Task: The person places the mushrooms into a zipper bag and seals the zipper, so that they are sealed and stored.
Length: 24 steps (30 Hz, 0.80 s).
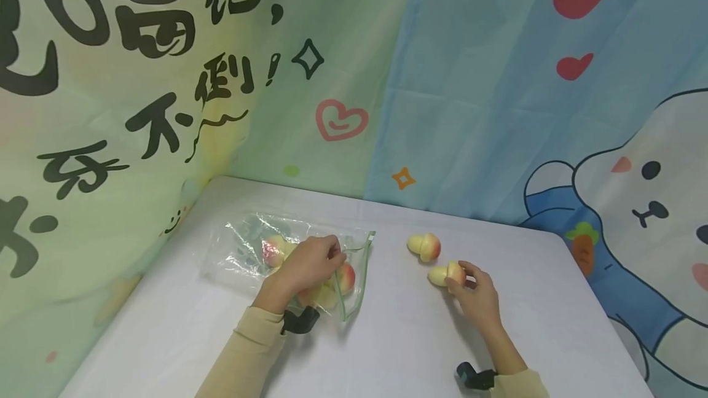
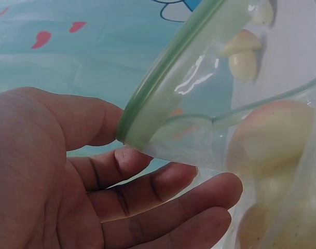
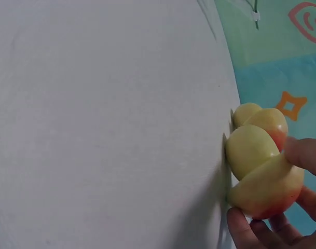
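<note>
If the left hand [image 1: 311, 263] pinching the zip-seal bag [image 1: 238, 250] slips, the bag may sag closed (right hand [image 1: 480, 300], right of it, grips a toy mushroom [image 1: 445, 274]).

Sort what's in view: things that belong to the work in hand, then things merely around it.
In the job:
clear bag, pinched by the left hand
bagged mushroom shapes
held mushroom shape, in the right hand
loose mushroom shape near it

Just around:
white table
printed backdrop
black wrist devices
</note>
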Available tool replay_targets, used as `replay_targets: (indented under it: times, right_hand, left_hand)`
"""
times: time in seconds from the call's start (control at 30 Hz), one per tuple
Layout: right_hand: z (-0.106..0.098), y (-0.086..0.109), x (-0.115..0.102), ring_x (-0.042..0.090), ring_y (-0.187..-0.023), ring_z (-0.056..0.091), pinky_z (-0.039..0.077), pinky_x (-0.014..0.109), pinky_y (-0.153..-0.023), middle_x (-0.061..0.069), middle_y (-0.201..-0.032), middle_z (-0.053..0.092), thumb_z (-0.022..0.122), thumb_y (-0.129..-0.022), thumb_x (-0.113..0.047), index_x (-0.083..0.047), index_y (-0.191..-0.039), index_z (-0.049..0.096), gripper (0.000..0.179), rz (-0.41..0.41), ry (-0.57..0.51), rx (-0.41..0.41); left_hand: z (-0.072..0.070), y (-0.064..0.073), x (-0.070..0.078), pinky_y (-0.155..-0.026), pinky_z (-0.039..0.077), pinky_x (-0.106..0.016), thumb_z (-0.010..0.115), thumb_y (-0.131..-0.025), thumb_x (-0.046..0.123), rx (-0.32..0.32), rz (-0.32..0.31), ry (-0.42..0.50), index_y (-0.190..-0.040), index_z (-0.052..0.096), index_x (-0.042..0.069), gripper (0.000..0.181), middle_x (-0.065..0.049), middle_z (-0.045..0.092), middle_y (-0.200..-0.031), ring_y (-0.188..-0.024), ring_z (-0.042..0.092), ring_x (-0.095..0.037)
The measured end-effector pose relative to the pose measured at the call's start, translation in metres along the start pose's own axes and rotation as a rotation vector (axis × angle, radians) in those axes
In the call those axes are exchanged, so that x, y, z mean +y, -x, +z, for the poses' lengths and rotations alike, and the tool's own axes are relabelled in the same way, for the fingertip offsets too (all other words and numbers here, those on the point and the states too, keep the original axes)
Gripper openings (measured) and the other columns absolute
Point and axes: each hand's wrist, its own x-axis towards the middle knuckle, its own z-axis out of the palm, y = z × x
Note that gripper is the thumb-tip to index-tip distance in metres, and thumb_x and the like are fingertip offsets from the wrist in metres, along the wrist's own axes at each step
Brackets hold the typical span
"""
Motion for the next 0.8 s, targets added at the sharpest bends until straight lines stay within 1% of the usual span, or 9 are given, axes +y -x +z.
replay_targets:
  times: [0.13, 0.2, 0.27, 0.4, 0.5, 0.57, 0.67, 0.8]
  right_hand:
    - [0.0, 0.0, -0.001, 0.043, -0.123, 0.051, 0.044, 0.05, -0.098, 0.025, -0.14, 0.045, 0.069, -0.091, -0.024, -0.004, -0.141, 0.041, 0.06, 0.054, 0.007, -0.056]
    - [0.001, 0.001, -0.002, 0.042, -0.123, 0.051, 0.044, 0.049, -0.098, 0.026, -0.141, 0.045, 0.069, -0.091, -0.024, -0.005, -0.141, 0.039, 0.062, 0.075, 0.008, -0.068]
    - [0.003, 0.001, -0.002, 0.042, -0.121, 0.052, 0.046, 0.046, -0.096, 0.027, -0.141, 0.044, 0.071, -0.089, -0.023, -0.005, -0.141, 0.038, 0.063, 0.081, 0.004, -0.072]
    - [0.006, 0.004, -0.004, 0.04, -0.113, 0.057, 0.049, 0.038, -0.086, 0.024, -0.135, 0.048, 0.074, -0.085, -0.019, -0.006, -0.139, 0.042, 0.064, 0.043, 0.018, -0.075]
    - [0.01, 0.007, -0.007, 0.038, -0.109, 0.058, 0.049, 0.034, -0.081, 0.022, -0.131, 0.049, 0.077, -0.083, -0.021, -0.007, -0.138, 0.047, 0.065, 0.024, 0.026, -0.083]
    - [0.012, 0.009, -0.009, 0.037, -0.109, 0.057, 0.049, 0.034, -0.08, 0.021, -0.131, 0.049, 0.078, -0.082, -0.023, -0.007, -0.138, 0.048, 0.065, 0.024, 0.023, -0.088]
    - [0.019, 0.013, -0.014, 0.038, -0.112, 0.055, 0.048, 0.038, -0.084, 0.019, -0.133, 0.048, 0.078, -0.082, -0.025, -0.008, -0.138, 0.048, 0.065, 0.017, 0.013, -0.092]
    - [0.031, 0.021, -0.023, 0.038, -0.112, 0.056, 0.048, 0.043, -0.089, 0.019, -0.132, 0.049, 0.077, -0.082, -0.022, -0.008, -0.137, 0.048, 0.064, -0.029, -0.01, -0.088]
  left_hand:
    - [0.0, 0.001, -0.001, -0.051, 0.037, -0.028, 0.06, -0.095, 0.026, 0.001, 0.0, -0.001, -0.08, 0.054, 0.016, 0.019, 0.004, 0.052, -0.067, -0.057, 0.046, -0.012]
    - [0.0, 0.001, -0.001, -0.051, 0.038, -0.028, 0.06, -0.095, 0.026, 0.0, 0.002, 0.001, -0.08, 0.055, 0.016, 0.019, 0.004, 0.052, -0.067, -0.057, 0.046, -0.012]
    - [0.0, 0.001, -0.001, -0.051, 0.038, -0.028, 0.06, -0.095, 0.026, -0.002, 0.003, 0.005, -0.08, 0.054, 0.016, 0.019, 0.004, 0.052, -0.067, -0.057, 0.046, -0.012]
    - [0.0, 0.0, -0.002, -0.051, 0.038, -0.028, 0.06, -0.095, 0.026, -0.006, -0.002, 0.009, -0.081, 0.054, 0.016, 0.019, 0.003, 0.052, -0.067, -0.057, 0.046, -0.012]
    - [0.0, -0.001, -0.002, -0.051, 0.038, -0.027, 0.06, -0.095, 0.026, -0.008, -0.009, 0.011, -0.081, 0.054, 0.016, 0.019, 0.004, 0.052, -0.067, -0.056, 0.046, -0.011]
    - [0.0, -0.001, -0.002, -0.051, 0.038, -0.027, 0.06, -0.095, 0.026, -0.008, -0.011, 0.013, -0.081, 0.055, 0.016, 0.018, 0.004, 0.052, -0.068, -0.057, 0.046, -0.011]
    - [-0.001, -0.001, -0.001, -0.051, 0.038, -0.027, 0.059, -0.096, 0.026, -0.007, -0.01, 0.017, -0.082, 0.055, 0.016, 0.018, 0.003, 0.053, -0.068, -0.057, 0.046, -0.011]
    - [-0.002, 0.0, 0.0, -0.052, 0.039, -0.028, 0.059, -0.096, 0.026, -0.005, -0.007, 0.014, -0.082, 0.055, 0.015, 0.018, 0.003, 0.053, -0.069, -0.058, 0.046, -0.012]
